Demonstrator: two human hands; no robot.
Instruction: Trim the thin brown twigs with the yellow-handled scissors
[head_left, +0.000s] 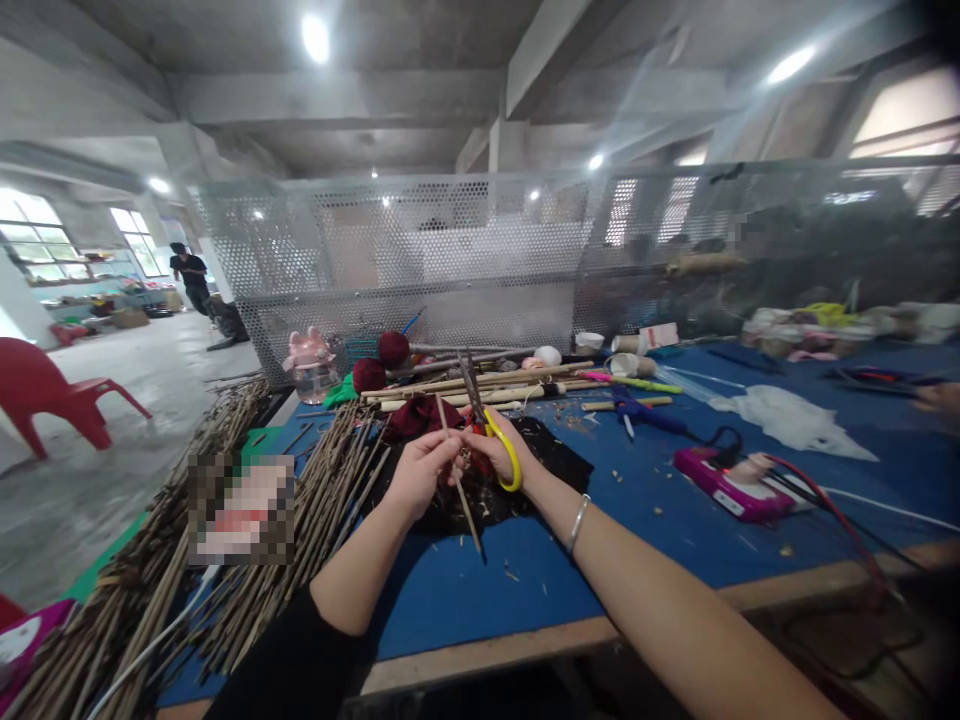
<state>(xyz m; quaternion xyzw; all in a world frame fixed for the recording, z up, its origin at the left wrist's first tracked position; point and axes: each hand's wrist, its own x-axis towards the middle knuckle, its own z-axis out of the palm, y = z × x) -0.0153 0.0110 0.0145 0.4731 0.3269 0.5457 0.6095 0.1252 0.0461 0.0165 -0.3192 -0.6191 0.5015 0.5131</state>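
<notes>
My left hand [421, 472] is closed on a thin brown stick [469, 515], which slants down toward the table's near side. Against it, my right hand [504, 452] holds a pair of scissors [515, 468] with a yellow handle, the dark blades pointing up and away from me. The fingertips of both hands meet around the stick, so what lies between them is partly hidden. Beneath the hands spreads a black cloth [559, 458] dotted with pale scraps. Just beyond is a dark red cloth [409, 418].
Bundles of thin sticks [330, 490] cover the left side. Behind my hands lie pale rods [525, 378] and dark red yarn balls [394, 349]. To the right are a blue glue gun [652, 415], a purple power strip [731, 485] and a crumpled plastic bag [795, 420]. Perforated panels [420, 260] stand behind the table.
</notes>
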